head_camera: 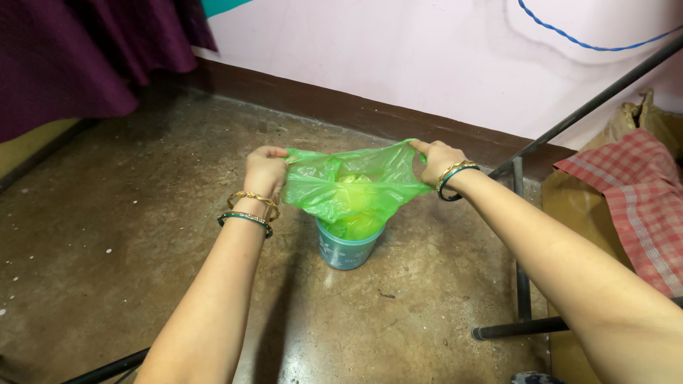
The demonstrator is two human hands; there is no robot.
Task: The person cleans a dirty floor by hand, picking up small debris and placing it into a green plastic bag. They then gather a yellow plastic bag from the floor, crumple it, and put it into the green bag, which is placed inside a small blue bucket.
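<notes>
A thin green plastic bag [352, 186] is stretched wide between both hands above a small blue bucket [346, 249] on the floor. My left hand [265, 169] grips the bag's left edge and my right hand [437, 158] pinches its right edge. The bag's bottom hangs down into the bucket's mouth, hiding the rim. Both wrists wear gold and green bangles.
The brown concrete floor [128, 235] meets a pink wall with a dark skirting. A black metal frame [523, 284] stands at the right, beside a red checked cloth [640, 206] on a brown sack. A dark purple curtain [78, 50] hangs at the upper left.
</notes>
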